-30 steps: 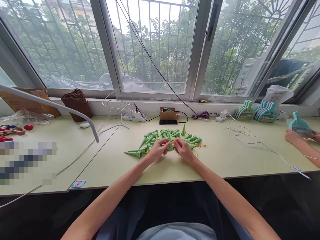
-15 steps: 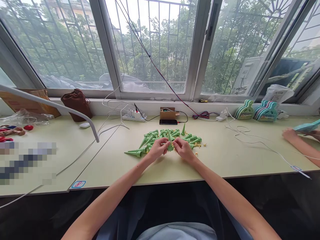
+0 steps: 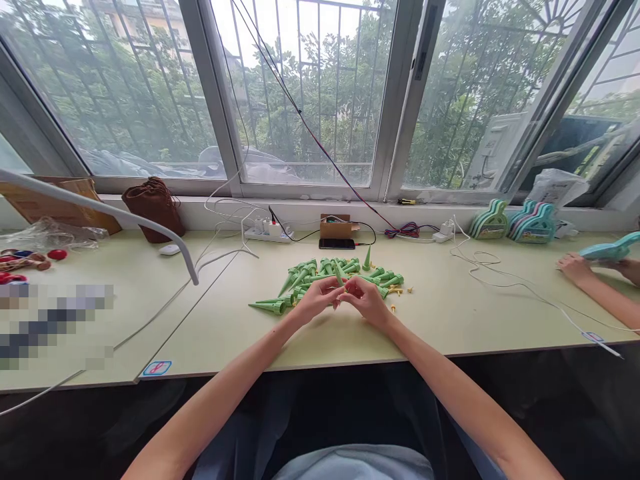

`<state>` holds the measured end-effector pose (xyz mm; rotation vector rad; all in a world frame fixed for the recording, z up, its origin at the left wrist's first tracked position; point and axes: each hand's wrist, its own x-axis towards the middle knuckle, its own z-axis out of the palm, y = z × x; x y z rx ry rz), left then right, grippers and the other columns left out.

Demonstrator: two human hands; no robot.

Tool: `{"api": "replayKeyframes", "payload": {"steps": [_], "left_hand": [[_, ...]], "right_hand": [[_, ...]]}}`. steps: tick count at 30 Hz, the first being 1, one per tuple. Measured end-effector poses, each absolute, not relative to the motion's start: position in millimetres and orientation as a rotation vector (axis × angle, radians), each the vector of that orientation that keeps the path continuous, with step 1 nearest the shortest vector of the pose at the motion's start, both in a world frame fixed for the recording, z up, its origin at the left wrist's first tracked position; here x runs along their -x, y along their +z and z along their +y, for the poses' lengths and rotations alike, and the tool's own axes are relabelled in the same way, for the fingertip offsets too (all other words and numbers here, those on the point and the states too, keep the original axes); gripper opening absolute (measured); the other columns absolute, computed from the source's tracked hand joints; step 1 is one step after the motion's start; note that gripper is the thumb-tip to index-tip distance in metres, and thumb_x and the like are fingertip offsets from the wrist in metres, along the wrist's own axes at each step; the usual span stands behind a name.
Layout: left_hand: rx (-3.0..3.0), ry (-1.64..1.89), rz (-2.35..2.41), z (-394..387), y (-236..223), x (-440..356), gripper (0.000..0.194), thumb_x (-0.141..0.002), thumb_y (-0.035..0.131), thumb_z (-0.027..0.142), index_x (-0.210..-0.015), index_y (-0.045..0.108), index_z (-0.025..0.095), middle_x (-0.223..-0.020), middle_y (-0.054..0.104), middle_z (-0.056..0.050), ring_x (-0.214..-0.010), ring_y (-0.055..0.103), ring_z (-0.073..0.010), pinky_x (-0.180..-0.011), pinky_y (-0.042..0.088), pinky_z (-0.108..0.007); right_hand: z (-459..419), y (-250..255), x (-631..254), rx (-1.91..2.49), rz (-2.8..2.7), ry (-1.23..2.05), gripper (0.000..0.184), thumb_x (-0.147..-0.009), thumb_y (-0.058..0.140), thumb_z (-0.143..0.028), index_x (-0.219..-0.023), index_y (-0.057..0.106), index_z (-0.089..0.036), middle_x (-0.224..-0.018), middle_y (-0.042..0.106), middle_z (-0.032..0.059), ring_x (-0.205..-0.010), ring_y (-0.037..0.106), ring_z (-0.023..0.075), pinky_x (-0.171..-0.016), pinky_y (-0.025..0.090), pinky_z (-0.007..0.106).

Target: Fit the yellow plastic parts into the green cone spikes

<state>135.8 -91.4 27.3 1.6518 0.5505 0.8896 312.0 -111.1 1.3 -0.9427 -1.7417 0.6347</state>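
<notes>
In the head view, a green plastic watering spike [image 3: 339,271] points up between my two hands, its lower end hidden by fingers. My left hand [image 3: 319,299] is closed around its base from the left. From the right, my right hand [image 3: 369,300] pinches at the same base, fingertips meeting those of the left. Whether a small yellow piece is inside this grip cannot be made out. Right behind my hands lies a pile of green spikes [image 3: 301,272], and one spike [image 3: 367,259] stands upright. Small yellow plastic pieces [image 3: 395,290] are scattered at the pile's right.
A phone [image 3: 337,245] and small cardboard box [image 3: 336,230] sit behind the pile. White cables [image 3: 505,283] cross the table on the right. A white tube [image 3: 150,223] arches over the left. At far right, another person's hand [image 3: 575,267] handles a teal paddle-shaped item [image 3: 607,249].
My right fingers have moved left over the spike's base, covering the yellow piece seen there before. The spike leans slightly more to the left. The other person's teal item has turned and dropped lower.
</notes>
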Motion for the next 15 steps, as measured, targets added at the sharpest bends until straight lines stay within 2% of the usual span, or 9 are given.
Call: {"api": "replayKeyframes", "payload": {"steps": [6,11,15], "left_hand": [[-1.670,0.880,0.534,-90.2,25.6,-134.8,0.039,-0.083,0.064,0.050,-0.091,0.066,0.011,-0.076,0.058,-0.003,-0.057,0.048,-0.0075,-0.054,0.040,-0.021],[-1.710,0.862,0.537,-84.9,18.1,-134.4,0.041,-0.085,0.061,0.050,-0.099,0.066,0.012,-0.081,0.059,-0.005,-0.058,0.047,-0.0073,-0.054,0.040,-0.021],[-1.741,0.860,0.528,-81.9,13.3,-134.5,0.037,-0.087,0.060,0.049,-0.091,0.065,0.012,-0.077,0.056,-0.002,-0.056,0.047,-0.0069,-0.053,0.040,-0.021]], "right_hand": [[-110.2,0.3,-311.5,0.940,-1.749,0.607,0.035,-0.081,0.067,-0.053,-0.081,0.054,-0.021,-0.063,0.050,-0.0032,-0.052,0.039,0.0116,-0.050,0.033,0.025],[-110.8,-1.4,-311.0,0.939,-1.776,0.619,0.034,-0.082,0.066,-0.054,-0.082,0.056,-0.022,-0.066,0.058,0.0001,-0.056,0.050,0.0145,-0.052,0.040,0.027],[-111.8,-2.2,-310.5,0.929,-1.801,0.603,0.030,-0.083,0.066,-0.052,-0.083,0.060,-0.022,-0.065,0.061,0.0009,-0.058,0.056,0.0167,-0.053,0.044,0.029]]}}
